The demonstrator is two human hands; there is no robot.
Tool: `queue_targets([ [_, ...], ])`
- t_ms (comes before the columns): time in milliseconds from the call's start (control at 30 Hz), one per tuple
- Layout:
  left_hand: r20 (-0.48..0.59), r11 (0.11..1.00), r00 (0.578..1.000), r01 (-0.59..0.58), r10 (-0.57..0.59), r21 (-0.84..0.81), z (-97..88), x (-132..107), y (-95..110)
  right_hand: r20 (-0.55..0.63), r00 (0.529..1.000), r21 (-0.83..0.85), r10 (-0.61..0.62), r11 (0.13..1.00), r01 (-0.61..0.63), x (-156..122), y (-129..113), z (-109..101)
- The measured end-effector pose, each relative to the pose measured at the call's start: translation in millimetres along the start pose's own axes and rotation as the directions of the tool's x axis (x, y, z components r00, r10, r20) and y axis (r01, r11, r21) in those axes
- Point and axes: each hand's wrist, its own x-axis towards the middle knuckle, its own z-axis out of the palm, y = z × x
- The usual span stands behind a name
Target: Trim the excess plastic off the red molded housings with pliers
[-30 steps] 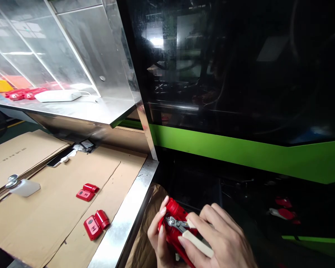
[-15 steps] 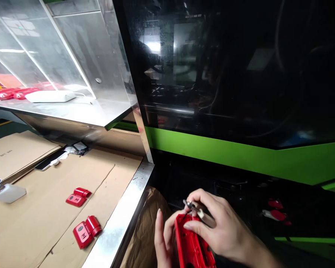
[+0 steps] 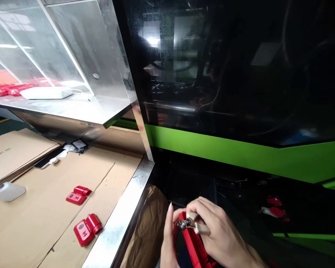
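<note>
At the lower middle, my left hand grips a long red plastic housing, its thumb or a finger pointing up beside the part. My right hand is closed around small nippers with pale handles and a metal head. The nippers' head lies over the upper end of the housing, near my left fingers; whether the jaws touch the plastic I cannot tell. Part of the housing is hidden behind my right hand, and its lower end runs out of view.
Two red molded parts lie on the cardboard-covered table. A white bottle lies at left, near a phone-like black slab. Above is a metal shelf with a white device. Brown paper bulges beside the table's metal edge.
The nippers have turned and moved slightly down over the housing's upper end. The housing has tilted, so its open inner side shows less. My left hand has shifted right.
</note>
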Motion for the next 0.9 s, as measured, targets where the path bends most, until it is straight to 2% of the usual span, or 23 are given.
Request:
queue_targets([
  [100,-0.075,0.976,0.994,0.098,-0.085,0.194,-18.5,10,1,0.065,0.991,0.045,0.114,0.992,-0.117,-17,6,-5],
  [133,-0.102,0.968,0.989,0.13,-0.11,0.215,-26.1,13,3,0.045,0.985,0.03,0.167,0.985,-0.169,-23,12,-9],
  [200,-0.085,0.977,0.985,0.163,-0.152,0.141,-39.6,18,8,-0.105,0.955,-0.031,0.277,0.959,-0.281,-29,32,-17],
  [233,-0.055,0.982,0.983,0.178,-0.175,0.063,-44.3,19,11,-0.201,0.925,-0.066,0.321,0.938,-0.34,-29,46,-21],
  [300,0.006,0.944,0.961,0.271,-0.275,-0.186,-48.7,21,18,-0.343,0.872,-0.137,0.35,0.9,-0.415,-22,75,-28],
  [333,0.036,0.882,0.939,0.334,-0.342,-0.332,-48.7,22,21,-0.367,0.864,-0.174,0.344,0.887,-0.427,-16,90,-31],
  [400,0.17,0.66,0.882,0.446,-0.44,-0.604,-46.7,25,25,-0.353,0.877,-0.23,0.325,0.879,-0.418,-4,112,-34],
  [467,0.372,0.424,0.854,0.508,-0.364,-0.75,-44.7,29,23,-0.318,0.89,-0.25,0.325,0.877,-0.41,3,120,-35],
  [500,0.44,0.354,0.852,0.52,-0.284,-0.778,-44.1,31,21,-0.303,0.895,-0.255,0.327,0.877,-0.407,5,119,-36],
  [567,0.501,0.266,0.856,0.517,-0.129,-0.814,-43.4,35,12,-0.277,0.903,-0.257,0.328,0.881,-0.398,4,107,-37],
  [667,0.509,0.181,0.859,0.51,-0.054,-0.841,-41.3,38,0,-0.196,0.939,-0.242,0.283,0.914,-0.326,2,75,-42],
  [733,0.52,0.16,0.852,0.522,-0.056,-0.838,-38.4,39,-4,-0.098,0.974,-0.229,0.204,0.948,-0.221,2,52,-47],
  [800,0.52,0.147,0.853,0.522,-0.052,-0.84,-34.3,39,-4,0.0,0.998,-0.262,0.068,0.963,-0.065,5,30,-51],
  [900,0.531,0.151,0.847,0.527,-0.015,-0.836,-27.5,39,1,0.08,0.983,-0.377,-0.168,0.908,0.186,11,3,-51],
])
